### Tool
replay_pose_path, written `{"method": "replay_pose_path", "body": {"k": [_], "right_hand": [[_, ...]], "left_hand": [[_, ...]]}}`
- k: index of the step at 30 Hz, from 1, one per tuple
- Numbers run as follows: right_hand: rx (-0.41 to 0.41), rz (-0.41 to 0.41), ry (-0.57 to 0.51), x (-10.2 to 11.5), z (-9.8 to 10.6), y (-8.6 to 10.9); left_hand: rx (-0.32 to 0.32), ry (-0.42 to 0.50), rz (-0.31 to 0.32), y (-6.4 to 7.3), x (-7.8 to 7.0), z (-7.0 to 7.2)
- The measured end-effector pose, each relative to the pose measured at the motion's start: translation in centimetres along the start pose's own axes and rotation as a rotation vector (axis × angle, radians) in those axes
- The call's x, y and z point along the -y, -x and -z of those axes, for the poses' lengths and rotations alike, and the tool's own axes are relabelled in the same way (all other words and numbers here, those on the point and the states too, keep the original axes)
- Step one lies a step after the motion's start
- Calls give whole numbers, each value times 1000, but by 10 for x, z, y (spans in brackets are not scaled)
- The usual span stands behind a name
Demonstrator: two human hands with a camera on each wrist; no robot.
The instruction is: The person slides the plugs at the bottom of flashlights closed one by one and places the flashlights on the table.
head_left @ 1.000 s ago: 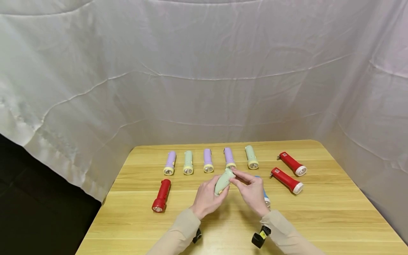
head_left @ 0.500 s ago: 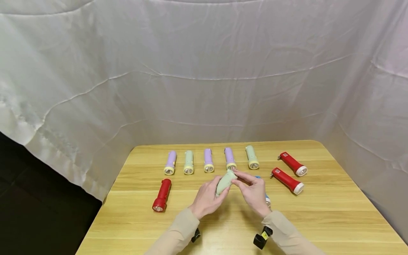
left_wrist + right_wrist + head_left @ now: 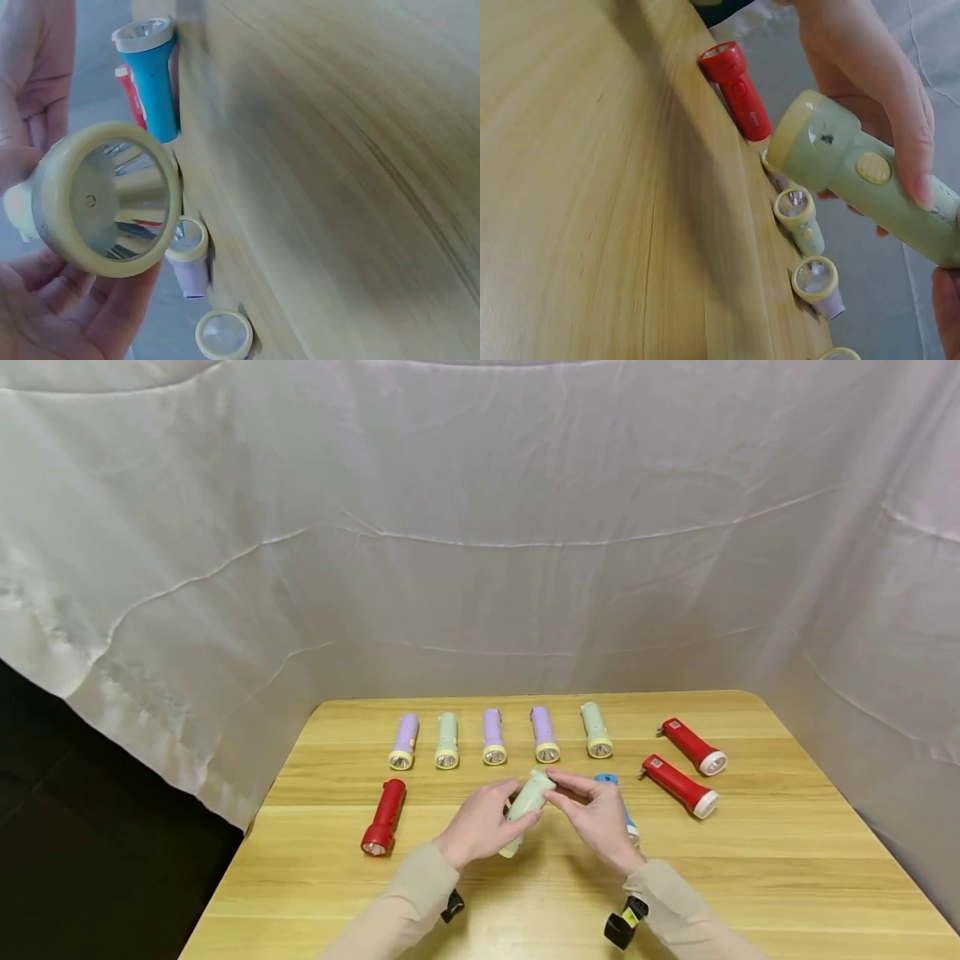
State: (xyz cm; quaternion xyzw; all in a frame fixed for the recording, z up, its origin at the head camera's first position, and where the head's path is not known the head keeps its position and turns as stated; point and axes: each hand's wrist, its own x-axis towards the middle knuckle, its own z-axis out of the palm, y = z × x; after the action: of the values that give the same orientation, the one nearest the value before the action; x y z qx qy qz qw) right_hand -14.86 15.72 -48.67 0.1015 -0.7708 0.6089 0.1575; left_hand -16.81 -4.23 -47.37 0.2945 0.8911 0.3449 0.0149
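Observation:
My left hand (image 3: 483,822) grips a pale green flashlight (image 3: 528,797) with a cream head ring. In the left wrist view its lens (image 3: 120,199) faces the camera. A cream switch button (image 3: 874,168) shows on its side in the right wrist view. My right hand (image 3: 598,818) pinches the tail end between thumb and fingers, with that end partly covered. Both hands hold it above the wooden table (image 3: 555,910). Just beyond the right hand lies a blue flashlight (image 3: 609,779), partly hidden by that hand.
Along the back stand purple flashlights (image 3: 407,735) and green flashlights (image 3: 447,735) in a row. One red flashlight (image 3: 385,814) lies at left. At right are two red flashlights with white heads, the nearer red flashlight (image 3: 675,781) angled. A grey curtain (image 3: 480,593) surrounds the table.
The green flashlight has come slightly lower and turned, so its cream head now shows below my left hand. Both hands shifted a little with it, and more of the blue flashlight shows.

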Motion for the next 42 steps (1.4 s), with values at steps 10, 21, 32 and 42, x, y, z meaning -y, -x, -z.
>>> {"method": "replay_pose_path", "body": {"k": [10, 21, 32, 42], "right_hand": [[32, -56, 48, -5, 10, 4], [38, -42, 52, -14, 20, 9], [60, -93, 77, -15, 23, 13], [79, -93, 91, -18, 21, 13]], "left_hand": [[-3, 56, 136, 3, 4, 8], [-86, 41, 280, 6, 27, 18], [-122, -25, 476, 17, 51, 26], [-119, -119, 538, 24, 62, 31]]}}
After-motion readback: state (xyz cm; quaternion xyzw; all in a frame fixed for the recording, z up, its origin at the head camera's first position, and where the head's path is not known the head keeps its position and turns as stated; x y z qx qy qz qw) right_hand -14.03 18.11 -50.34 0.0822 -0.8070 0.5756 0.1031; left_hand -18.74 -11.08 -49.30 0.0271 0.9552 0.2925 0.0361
